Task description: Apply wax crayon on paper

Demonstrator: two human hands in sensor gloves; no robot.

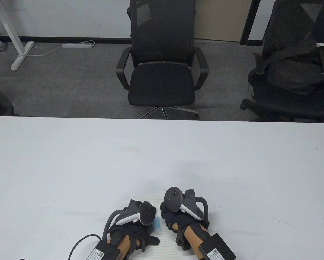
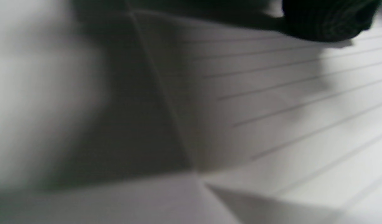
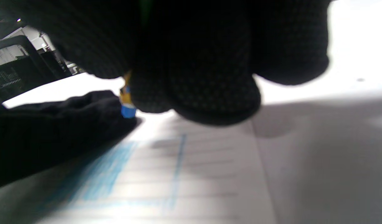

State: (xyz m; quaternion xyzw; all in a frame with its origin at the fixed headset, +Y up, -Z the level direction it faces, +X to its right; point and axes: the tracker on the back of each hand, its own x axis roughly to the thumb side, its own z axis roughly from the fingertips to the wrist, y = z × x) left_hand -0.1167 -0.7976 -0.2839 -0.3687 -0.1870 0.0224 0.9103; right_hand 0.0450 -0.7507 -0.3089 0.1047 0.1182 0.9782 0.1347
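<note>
**Blue crayon held over lined paper at the near edge**

At the near edge of the white surface (image 1: pixel 69 168) we see a sheet of lined paper (image 1: pixel 163 243) lying flat, partly covered by both gloved hands. The left hand (image 1: pixel 136 234) rests on the paper's left side, its thumb lying out toward the right on the sheet; in the left wrist view we see only one dark fingertip over the ruled lines and a crease in the sheet, so we cannot tell how that grip is set.

The right hand (image 1: pixel 182 222) sits on the paper's right side, just beside the left. In the right wrist view its grip is pressed together around a crayon (image 3: pixel 126 101): the gloved fingers (image 3: pixel 197 77) curl down over it, and only a short end shows, yellow wrapper above a blue tip. The tip is close over the paper, next to the left hand's dark glove; the blur keeps us from telling whether it touches the sheet.

Between the two hands the paper carries a patch of blue colouring (image 1: pixel 157 224). In the right wrist view it shows as a shaded blue block with a straight blue line to its right.

Beyond the far edge of the surface, a black office chair (image 1: pixel 162 62) stands on grey carpet, with a second chair (image 1: pixel 294 67) at far right holding a dark bag.
</note>
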